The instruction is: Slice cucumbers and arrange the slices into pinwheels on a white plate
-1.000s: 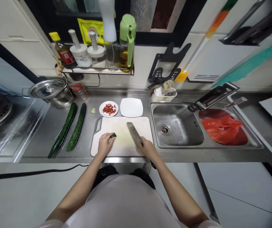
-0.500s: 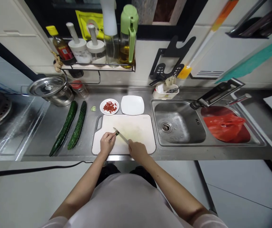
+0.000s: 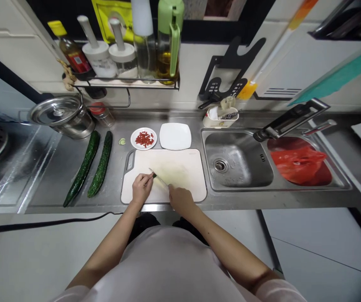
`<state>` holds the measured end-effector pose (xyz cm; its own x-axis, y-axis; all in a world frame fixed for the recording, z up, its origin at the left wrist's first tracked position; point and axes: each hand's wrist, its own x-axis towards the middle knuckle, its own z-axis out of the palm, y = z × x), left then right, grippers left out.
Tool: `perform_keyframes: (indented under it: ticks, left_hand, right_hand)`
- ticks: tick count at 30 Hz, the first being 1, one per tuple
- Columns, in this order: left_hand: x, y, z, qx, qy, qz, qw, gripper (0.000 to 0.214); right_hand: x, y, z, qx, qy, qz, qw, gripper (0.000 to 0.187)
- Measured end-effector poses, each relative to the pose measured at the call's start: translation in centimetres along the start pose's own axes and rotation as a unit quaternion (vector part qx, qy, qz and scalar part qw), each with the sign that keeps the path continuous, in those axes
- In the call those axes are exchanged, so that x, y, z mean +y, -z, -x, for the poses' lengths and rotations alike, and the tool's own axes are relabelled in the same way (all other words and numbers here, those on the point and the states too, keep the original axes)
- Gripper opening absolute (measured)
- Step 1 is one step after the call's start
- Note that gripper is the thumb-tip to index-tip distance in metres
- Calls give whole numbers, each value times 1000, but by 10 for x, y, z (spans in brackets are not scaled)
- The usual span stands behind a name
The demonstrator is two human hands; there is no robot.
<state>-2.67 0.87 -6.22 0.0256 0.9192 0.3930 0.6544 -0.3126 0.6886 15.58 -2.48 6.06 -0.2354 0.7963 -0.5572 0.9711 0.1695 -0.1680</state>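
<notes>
A white cutting board (image 3: 180, 167) lies on the steel counter in front of me. My left hand (image 3: 141, 187) is closed on a small dark green piece of vegetable (image 3: 153, 175) at the board's left part. My right hand (image 3: 179, 199) grips the handle of a knife (image 3: 158, 179), whose blade is turned on edge and points left, its tip by my left fingers. Two whole cucumbers (image 3: 92, 167) lie side by side on the counter left of the board.
Behind the board stand a small plate of chopped red chilli (image 3: 144, 139) and a white square plate (image 3: 174, 136). The sink (image 3: 237, 161) is to the right, with a red basin (image 3: 298, 161) beyond. A lidded steel pot (image 3: 61, 115) and a condiment rack (image 3: 126, 54) are at the back left.
The knife has swung from lying flat, pointing away at the board's middle, to blade on edge against the green piece under my left fingers. My right hand moved left.
</notes>
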Motion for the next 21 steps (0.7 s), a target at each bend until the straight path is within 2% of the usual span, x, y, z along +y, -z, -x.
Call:
perform_keyframes:
  ticks: [10, 15, 21]
  left_hand:
    - [-1, 0, 0, -7, -8, -14, 1000, 15]
    - [2, 2, -2, -19, -10, -15, 1000, 15]
    - [3, 3, -2, -24, -11, -17, 1000, 15]
  right_hand:
    - [-8, -7, -1, 2, 6, 44, 999, 31]
    - [-10, -1, -1, -12, 12, 32, 999, 29]
    - [-9, 2, -2, -1, 25, 30, 999, 26]
